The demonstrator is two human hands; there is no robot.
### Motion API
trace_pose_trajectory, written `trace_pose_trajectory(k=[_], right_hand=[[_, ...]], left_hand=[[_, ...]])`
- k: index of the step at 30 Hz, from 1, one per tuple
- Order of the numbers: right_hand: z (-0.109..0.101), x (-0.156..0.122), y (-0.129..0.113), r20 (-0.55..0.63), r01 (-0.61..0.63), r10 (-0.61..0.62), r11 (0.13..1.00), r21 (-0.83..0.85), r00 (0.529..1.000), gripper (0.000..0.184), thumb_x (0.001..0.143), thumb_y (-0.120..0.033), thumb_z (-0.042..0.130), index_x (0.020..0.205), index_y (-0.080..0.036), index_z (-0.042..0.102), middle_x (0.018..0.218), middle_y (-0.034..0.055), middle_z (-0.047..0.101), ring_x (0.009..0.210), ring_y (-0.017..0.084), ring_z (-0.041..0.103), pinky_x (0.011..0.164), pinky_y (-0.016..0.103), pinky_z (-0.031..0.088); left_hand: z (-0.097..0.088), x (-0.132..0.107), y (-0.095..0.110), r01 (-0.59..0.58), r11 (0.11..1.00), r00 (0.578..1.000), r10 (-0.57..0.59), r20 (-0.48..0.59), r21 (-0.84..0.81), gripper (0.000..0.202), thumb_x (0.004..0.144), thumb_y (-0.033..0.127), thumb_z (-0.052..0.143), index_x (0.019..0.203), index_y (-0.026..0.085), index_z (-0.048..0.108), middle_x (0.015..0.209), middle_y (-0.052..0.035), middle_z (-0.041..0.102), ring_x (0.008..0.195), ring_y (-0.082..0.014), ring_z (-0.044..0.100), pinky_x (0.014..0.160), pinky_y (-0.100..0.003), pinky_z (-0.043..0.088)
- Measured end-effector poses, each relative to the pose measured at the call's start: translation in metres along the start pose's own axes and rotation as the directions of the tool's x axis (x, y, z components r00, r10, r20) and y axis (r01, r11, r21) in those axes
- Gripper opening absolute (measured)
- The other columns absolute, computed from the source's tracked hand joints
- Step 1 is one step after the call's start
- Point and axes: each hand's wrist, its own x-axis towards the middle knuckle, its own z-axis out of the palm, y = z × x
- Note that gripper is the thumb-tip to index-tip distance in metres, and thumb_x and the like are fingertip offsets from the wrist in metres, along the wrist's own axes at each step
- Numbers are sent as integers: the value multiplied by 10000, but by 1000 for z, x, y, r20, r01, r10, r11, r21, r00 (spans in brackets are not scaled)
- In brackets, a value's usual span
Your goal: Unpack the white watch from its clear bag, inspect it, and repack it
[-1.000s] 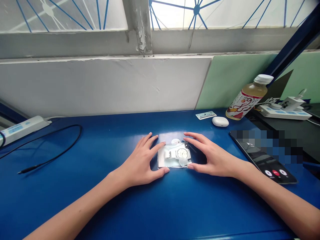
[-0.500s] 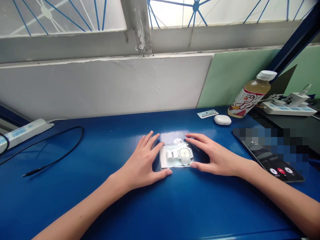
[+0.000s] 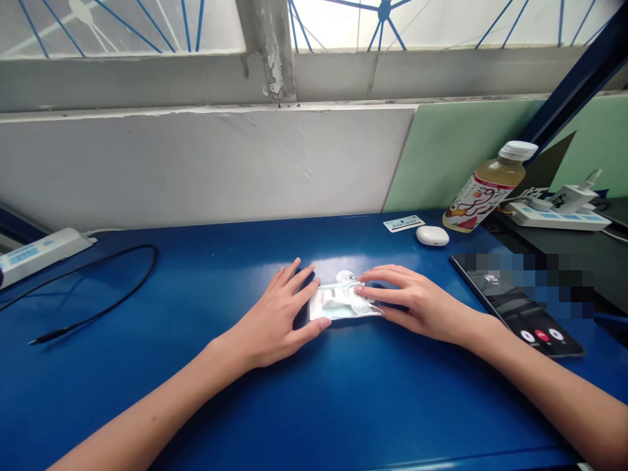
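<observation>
A clear plastic bag (image 3: 320, 310) with a pale wristwatch (image 3: 338, 296) inside lies on the blue tabletop between my hands. My left hand (image 3: 275, 322) rests at the bag's left end, fingers spread, with index fingertip and thumb tip touching or very near its edge. From the right, my right hand (image 3: 415, 299) has its fingertips on top of the bag over the watch face, and its thumb is mostly hidden at the right edge. The fingers look closed on that end. A small round whitish piece (image 3: 346, 277) shows at the bag's far edge.
Behind, to the right, are a card (image 3: 403, 224), a white earbud case (image 3: 432, 235) and a leaning drink bottle (image 3: 483, 190). A phone (image 3: 515, 307) lies beside my right forearm. On the left are a black cable (image 3: 118, 297) and a power strip (image 3: 46, 254).
My right hand has moved left over the bag, and its fingers have closed on the right end, covering the watch face. The left hand has hardly moved.
</observation>
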Motion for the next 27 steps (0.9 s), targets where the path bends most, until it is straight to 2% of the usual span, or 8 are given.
trace_pose_trajectory(k=[4,8,11,13,16,19,23,27], right_hand=[[3,1,-3,-197,3,23,992,128,980,339,968,-158,507,1258,-243,660,1182,102,685,1066,216,655,888,358,549],[1,4,-10,-274,-86,188,935,344,943,275,946,-187,566,1167,-255,714,1116,70,722,991,204,691,848,322,563],[-1,6,-14,-222,-208,354,844,494,909,185,932,-269,607,1047,-242,749,1034,56,753,930,217,701,803,333,567],[-2,6,-15,-146,-312,476,749,585,867,188,908,-346,643,997,-221,751,945,55,762,845,219,703,738,333,571],[-1,8,-15,-11,-402,573,587,703,819,297,873,-419,677,1062,-191,713,826,45,752,715,191,684,646,308,566],[1,9,-13,72,-425,564,525,737,823,404,870,-429,679,1190,-188,630,754,20,732,640,162,651,613,292,553],[6,8,-13,34,-436,537,644,629,843,383,910,-433,615,1209,-195,614,740,19,727,618,166,643,576,293,539],[9,3,-11,-84,-381,407,897,224,910,305,962,-350,517,1198,-214,655,889,64,762,693,192,681,639,331,556]], left_hand=[[2,-1,-1,-73,995,986,63,-155,-61,534,1013,493,410,1443,180,461,1556,-134,389,1487,-341,231,1184,-577,249],[0,-1,3,-204,975,913,156,-378,-91,525,991,388,509,1471,223,373,1446,-120,517,1384,-298,431,1149,-511,357],[0,-1,7,-251,961,872,175,-457,-112,715,946,314,611,1538,246,215,1391,-122,560,1290,-278,535,1086,-465,443],[1,-1,8,-266,956,867,184,-463,-120,838,915,310,662,1562,248,134,1392,-132,558,1236,-274,581,1036,-434,493],[5,-2,7,-270,957,887,206,-414,-102,835,900,306,677,1556,254,164,1405,-133,552,1234,-284,588,997,-412,525],[8,-1,6,-215,970,919,161,-359,-115,784,875,290,689,1521,225,250,1375,-140,578,1230,-299,594,982,-412,537],[7,0,7,-128,977,960,78,-268,-172,773,825,325,720,1473,212,314,1387,-135,570,1247,-302,580,1016,-429,518],[4,2,8,-65,980,983,31,-180,-187,724,815,403,724,1425,204,388,1484,-142,473,1398,-324,417,1123,-485,413]])
